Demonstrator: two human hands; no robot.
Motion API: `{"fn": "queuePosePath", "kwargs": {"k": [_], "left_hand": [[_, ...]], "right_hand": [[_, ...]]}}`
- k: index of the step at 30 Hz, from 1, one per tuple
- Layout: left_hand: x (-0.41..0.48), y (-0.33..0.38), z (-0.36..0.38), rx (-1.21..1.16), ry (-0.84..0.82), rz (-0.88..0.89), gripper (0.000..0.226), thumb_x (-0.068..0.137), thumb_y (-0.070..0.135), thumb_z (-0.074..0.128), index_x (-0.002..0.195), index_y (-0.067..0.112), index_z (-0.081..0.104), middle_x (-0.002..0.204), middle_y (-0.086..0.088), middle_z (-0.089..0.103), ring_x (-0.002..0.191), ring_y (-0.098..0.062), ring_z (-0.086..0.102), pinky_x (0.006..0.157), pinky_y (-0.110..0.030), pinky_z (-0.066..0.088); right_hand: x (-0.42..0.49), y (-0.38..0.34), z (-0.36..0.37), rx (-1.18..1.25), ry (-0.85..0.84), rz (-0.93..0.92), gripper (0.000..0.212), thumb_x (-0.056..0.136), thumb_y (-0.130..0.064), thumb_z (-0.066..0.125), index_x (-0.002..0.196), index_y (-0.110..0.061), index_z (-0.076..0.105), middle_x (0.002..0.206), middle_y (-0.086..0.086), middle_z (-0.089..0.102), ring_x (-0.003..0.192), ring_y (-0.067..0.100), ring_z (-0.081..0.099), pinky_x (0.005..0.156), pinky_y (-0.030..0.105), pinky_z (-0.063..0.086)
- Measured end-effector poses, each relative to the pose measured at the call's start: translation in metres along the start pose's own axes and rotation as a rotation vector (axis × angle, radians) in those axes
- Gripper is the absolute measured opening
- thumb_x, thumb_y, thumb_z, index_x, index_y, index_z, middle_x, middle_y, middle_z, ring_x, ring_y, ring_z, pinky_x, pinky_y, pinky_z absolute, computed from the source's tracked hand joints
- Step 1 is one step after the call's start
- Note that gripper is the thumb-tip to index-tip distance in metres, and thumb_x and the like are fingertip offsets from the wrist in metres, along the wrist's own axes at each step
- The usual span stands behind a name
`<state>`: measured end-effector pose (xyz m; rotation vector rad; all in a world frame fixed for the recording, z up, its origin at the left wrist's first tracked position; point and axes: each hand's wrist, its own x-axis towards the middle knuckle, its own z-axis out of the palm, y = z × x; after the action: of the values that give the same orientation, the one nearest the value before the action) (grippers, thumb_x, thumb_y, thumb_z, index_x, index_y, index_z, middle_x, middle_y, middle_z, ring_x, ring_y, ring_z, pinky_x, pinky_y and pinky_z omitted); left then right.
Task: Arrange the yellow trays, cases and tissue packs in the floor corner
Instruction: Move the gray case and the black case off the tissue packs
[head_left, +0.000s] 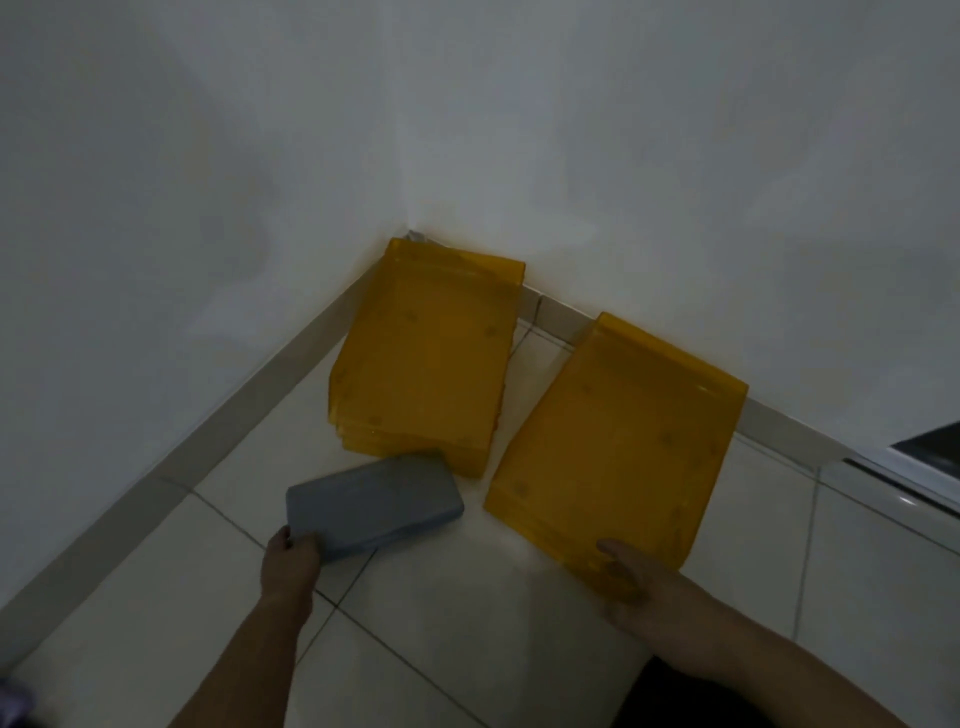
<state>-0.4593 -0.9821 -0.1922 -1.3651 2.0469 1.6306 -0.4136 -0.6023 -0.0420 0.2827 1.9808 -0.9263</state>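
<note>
Observed left hand (291, 558) gripping near corner of grey case (374, 509), flat on floor (467, 649). Noted right hand (628, 577) pinching near edge of lone yellow tray (618, 441). Beyond, found stacked yellow trays (421, 353) in floor corner.

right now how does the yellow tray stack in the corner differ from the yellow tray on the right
The corner stack shows several layered edges at its near end; the right tray looks single. The corner stack sits tucked into the corner; the right tray meets only the right wall. The right hand holds the right tray's near edge; no hand touches the corner stack. Both are translucent yellow, on the tiled floor.
</note>
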Motion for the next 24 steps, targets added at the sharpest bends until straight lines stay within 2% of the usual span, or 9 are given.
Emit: {"fn": "queuePosePath", "kwargs": {"k": [3,7,10,12,14,16,19,24], "left_hand": [[-0.003,-0.001,0.010,0.161,-0.092,0.046,0.047,0.095,0.010,0.050,0.139,-0.004,0.042,0.139,-0.025,0.048,0.124,-0.040,0.048,0.095,-0.043,0.041],[-0.012,0.007,0.027,0.208,-0.198,0.103,0.053,0.096,0.018,0.056,0.142,0.000,0.040,0.143,-0.019,0.046,0.128,-0.035,0.047,0.098,-0.037,0.040],[-0.019,0.008,0.037,0.304,-0.247,0.182,0.056,0.087,0.035,0.063,0.130,0.001,0.054,0.131,-0.019,0.058,0.109,-0.030,0.058,0.091,-0.035,0.047],[-0.036,0.011,0.043,0.382,-0.283,0.235,0.042,0.090,0.028,0.060,0.119,-0.003,0.060,0.121,-0.022,0.062,0.102,-0.030,0.060,0.086,-0.032,0.046],[-0.054,0.004,0.056,0.486,-0.342,0.296,0.045,0.091,0.027,0.059,0.125,-0.003,0.057,0.127,-0.021,0.059,0.116,-0.034,0.056,0.094,-0.034,0.043],[-0.081,0.000,0.069,0.572,-0.415,0.338,0.052,0.091,0.023,0.061,0.137,0.003,0.046,0.141,-0.015,0.047,0.130,-0.029,0.046,0.104,-0.030,0.035],[-0.129,0.005,0.098,0.651,-0.626,0.365,0.051,0.094,0.030,0.057,0.141,0.017,0.042,0.147,-0.002,0.041,0.132,-0.018,0.042,0.105,-0.024,0.034],[-0.226,0.028,0.167,0.788,-1.012,0.500,0.049,0.092,0.043,0.055,0.139,0.033,0.044,0.148,0.006,0.042,0.133,-0.013,0.043,0.107,-0.033,0.040]], "right_hand": [[0.004,-0.006,0.009,-0.075,0.012,-0.013,0.073,0.095,-0.041,0.052,0.154,-0.030,0.010,0.158,-0.005,0.021,0.141,0.018,0.030,0.112,0.029,0.032],[0.007,-0.020,0.016,-0.098,-0.004,-0.016,0.073,0.097,-0.039,0.051,0.154,-0.029,0.007,0.156,-0.005,0.026,0.138,0.018,0.033,0.104,0.020,0.030],[0.006,-0.026,0.015,-0.106,0.005,-0.039,0.073,0.097,-0.038,0.051,0.154,-0.030,0.006,0.156,-0.006,0.026,0.138,0.017,0.034,0.098,0.017,0.028],[0.003,-0.027,0.013,-0.106,0.018,-0.059,0.074,0.096,-0.040,0.051,0.153,-0.031,0.005,0.156,-0.005,0.025,0.139,0.018,0.032,0.100,0.018,0.028],[-0.002,-0.024,0.009,-0.106,0.037,-0.071,0.075,0.096,-0.042,0.052,0.153,-0.033,0.004,0.158,-0.003,0.021,0.141,0.021,0.029,0.110,0.024,0.027],[-0.009,-0.016,0.002,-0.086,0.069,-0.078,0.077,0.095,-0.043,0.052,0.153,-0.034,0.003,0.159,-0.003,0.019,0.142,0.021,0.027,0.114,0.030,0.027],[-0.028,0.003,-0.012,0.005,0.132,-0.094,0.080,0.094,-0.045,0.053,0.153,-0.036,0.000,0.159,-0.004,0.016,0.142,0.019,0.028,0.113,0.027,0.028],[-0.079,0.055,-0.040,0.238,0.332,-0.110,0.076,0.095,-0.039,0.054,0.153,-0.035,0.006,0.156,-0.010,0.024,0.132,0.007,0.034,0.105,0.019,0.031]]}}
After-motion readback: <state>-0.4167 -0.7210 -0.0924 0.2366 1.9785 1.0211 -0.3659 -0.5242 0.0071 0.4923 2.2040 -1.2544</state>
